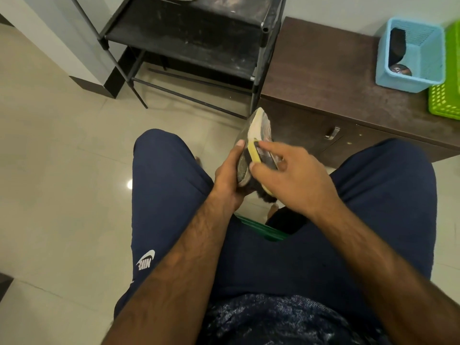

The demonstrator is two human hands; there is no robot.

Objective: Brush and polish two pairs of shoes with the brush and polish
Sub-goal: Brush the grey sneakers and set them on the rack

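Note:
I sit with a grey and white sneaker (pixel 258 125) held above my knees, its toe pointing away and its sole turned to the left. My left hand (pixel 227 178) grips the shoe from the sole side, thumb up along the sole. My right hand (pixel 291 175) holds a yellow-backed brush (pixel 255 153) with dark bristles against the shoe's side. A round polish tin (pixel 400 70) lies in the blue basket (pixel 428 78) on the cabinet at the right.
A black metal shoe rack (pixel 199 41) stands ahead on the tiled floor. A dark brown cabinet (pixel 323 83) is at the right, with a green basket (pixel 445 100) beside the blue one. A green stool edge (pixel 258 227) shows between my legs.

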